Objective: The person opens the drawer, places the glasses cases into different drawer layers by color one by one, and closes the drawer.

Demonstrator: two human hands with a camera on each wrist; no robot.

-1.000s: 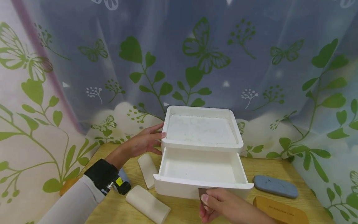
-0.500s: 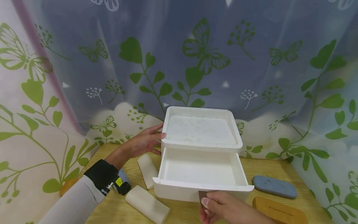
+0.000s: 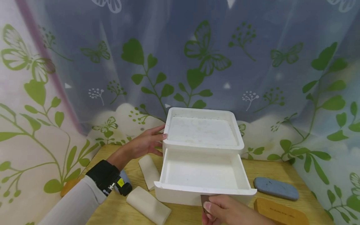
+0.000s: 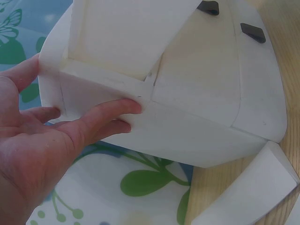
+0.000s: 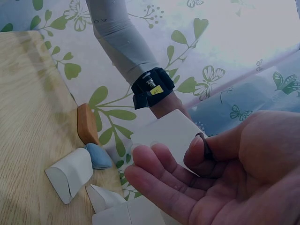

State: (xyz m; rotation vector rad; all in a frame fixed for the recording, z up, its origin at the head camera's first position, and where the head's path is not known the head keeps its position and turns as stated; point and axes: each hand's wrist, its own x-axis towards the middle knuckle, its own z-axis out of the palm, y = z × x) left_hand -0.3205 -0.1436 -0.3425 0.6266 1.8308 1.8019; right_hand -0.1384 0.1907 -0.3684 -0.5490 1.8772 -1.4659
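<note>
1. Drawer (image 3: pixel 202 170) lies open upward; a hand could dip in from above;
2. Left: left hand (image 3: pixel 143 143) on the cabinet (image 3: pixel 202 132), cream cases (image 3: pixel 149 204) below it, crowd that side;
3. Right: a table strip (image 3: pixel 260 166) passes behind the blue case (image 3: pixel 275 188);
4. Front: right hand (image 3: pixel 225 209) at the handle (image 3: pixel 204 199) blocks; orange case (image 3: pixel 281 212) beside it;
5. Behind: curtain (image 3: pixel 168 62) close.

The left forearm (image 3: pixel 71 200) reached forward in a pale grey fabric sleeve (image 5: pixel 112 35) with a broad black wrist strap (image 3: pixel 102 175). The bare left hand (image 3: pixel 144 143) had fingers spread; the bare right hand (image 3: pixel 225 211) held a thumb-and-finger pinch.
</note>
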